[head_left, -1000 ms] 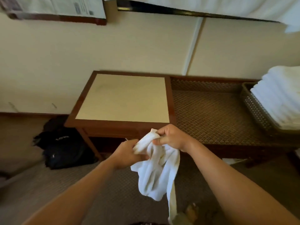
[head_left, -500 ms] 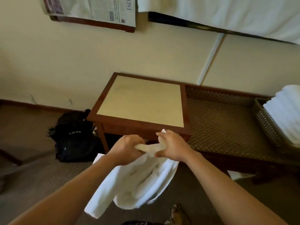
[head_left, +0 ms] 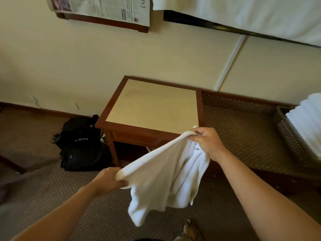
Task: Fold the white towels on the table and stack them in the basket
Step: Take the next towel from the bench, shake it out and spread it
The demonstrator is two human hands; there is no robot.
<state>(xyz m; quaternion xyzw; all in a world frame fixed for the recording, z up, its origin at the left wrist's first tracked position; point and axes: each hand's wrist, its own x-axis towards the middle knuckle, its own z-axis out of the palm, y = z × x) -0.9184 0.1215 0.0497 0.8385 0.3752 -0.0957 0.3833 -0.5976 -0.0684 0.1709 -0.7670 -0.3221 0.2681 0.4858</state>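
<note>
Both hands pinch one white towel along its top edge, held in the air in front of the table: left hand low and nearer, right hand by the table's front right corner. One black bag lies on the carpet left of the table. Right of the table, one basket holds folded towels, perhaps four; they blur together.

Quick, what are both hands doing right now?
Left hand: closed, gripping one end of the crumpled white cloth towel.
Right hand: closed, gripping the towel's other end.
</note>
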